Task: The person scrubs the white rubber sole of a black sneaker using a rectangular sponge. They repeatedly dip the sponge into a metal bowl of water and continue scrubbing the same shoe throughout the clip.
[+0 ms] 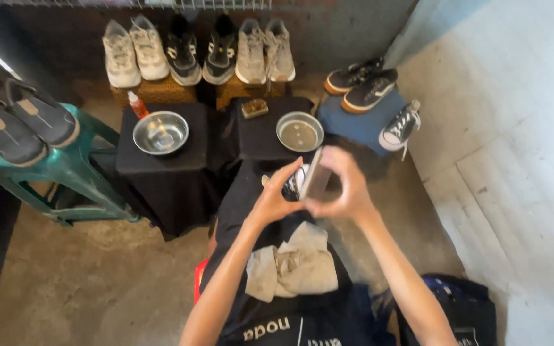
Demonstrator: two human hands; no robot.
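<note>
Mid-clean: left hand (276,200) grips black-and-white canvas sneaker (295,182), right hand (344,186) clasps its sole (315,174), just below grey metal basin (299,132). Next needs steady grip.

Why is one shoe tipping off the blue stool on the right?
The black-and-white sneaker hangs over the edge of the blue stool, tilted with its laces dangling, while the dark pair sits flat behind it. It has no partner beside it. Everything else sits in neat pairs.
</note>
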